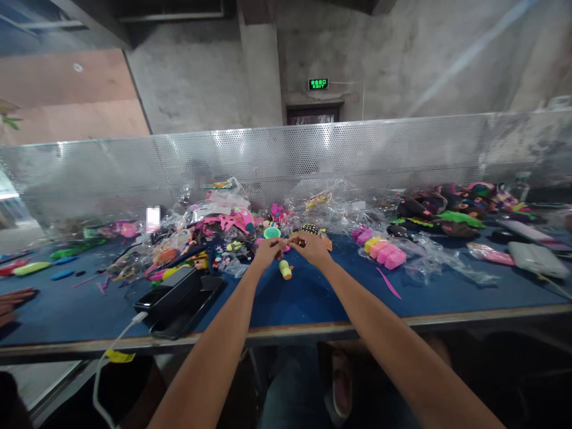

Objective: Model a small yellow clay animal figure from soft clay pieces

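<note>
Over the middle of the blue table, my left hand (269, 252) and my right hand (311, 247) meet with fingertips almost touching. Both are closed in a pinch; whatever lies between the fingers is too small to make out. Just below them rests a small pale green and orange clay figure (285, 269). Behind my left hand is a round teal and green piece (271, 232). A black piece with light dots (308, 229) sits right behind my right hand.
A black power bank (170, 292) with a white cable lies left. Pink and yellow clay blocks (385, 252) and a pink modelling tool (389, 283) are on the right. Plastic bags and colourful pieces line the perforated metal screen (277, 155). Another person's hand (15, 304) shows far left.
</note>
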### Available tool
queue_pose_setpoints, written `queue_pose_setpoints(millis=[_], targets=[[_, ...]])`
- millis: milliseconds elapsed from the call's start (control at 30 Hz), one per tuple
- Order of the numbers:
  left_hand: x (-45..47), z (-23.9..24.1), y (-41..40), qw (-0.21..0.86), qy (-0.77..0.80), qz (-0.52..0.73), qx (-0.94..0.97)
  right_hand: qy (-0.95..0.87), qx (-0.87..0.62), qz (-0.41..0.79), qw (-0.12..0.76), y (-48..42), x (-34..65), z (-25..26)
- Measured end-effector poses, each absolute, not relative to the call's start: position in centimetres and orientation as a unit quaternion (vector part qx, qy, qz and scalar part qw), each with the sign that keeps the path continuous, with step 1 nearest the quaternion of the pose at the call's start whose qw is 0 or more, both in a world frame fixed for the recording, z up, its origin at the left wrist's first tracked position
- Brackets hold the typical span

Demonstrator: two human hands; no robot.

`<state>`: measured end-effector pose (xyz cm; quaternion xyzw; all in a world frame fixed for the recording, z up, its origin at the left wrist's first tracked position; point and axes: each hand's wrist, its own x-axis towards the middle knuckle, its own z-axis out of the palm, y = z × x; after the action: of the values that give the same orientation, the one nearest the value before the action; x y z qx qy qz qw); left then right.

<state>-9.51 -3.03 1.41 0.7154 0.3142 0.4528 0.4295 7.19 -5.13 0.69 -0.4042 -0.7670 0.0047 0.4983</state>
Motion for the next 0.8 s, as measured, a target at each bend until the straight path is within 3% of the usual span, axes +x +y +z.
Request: queue_pose_setpoints(millis=[800], targets=[[-9.41, 1.41, -3.10, 0.474, 0.327, 0.485, 0.658, -0.746, -0.398, -0.011, 0.534, -4.88, 7.24, 0.45]])
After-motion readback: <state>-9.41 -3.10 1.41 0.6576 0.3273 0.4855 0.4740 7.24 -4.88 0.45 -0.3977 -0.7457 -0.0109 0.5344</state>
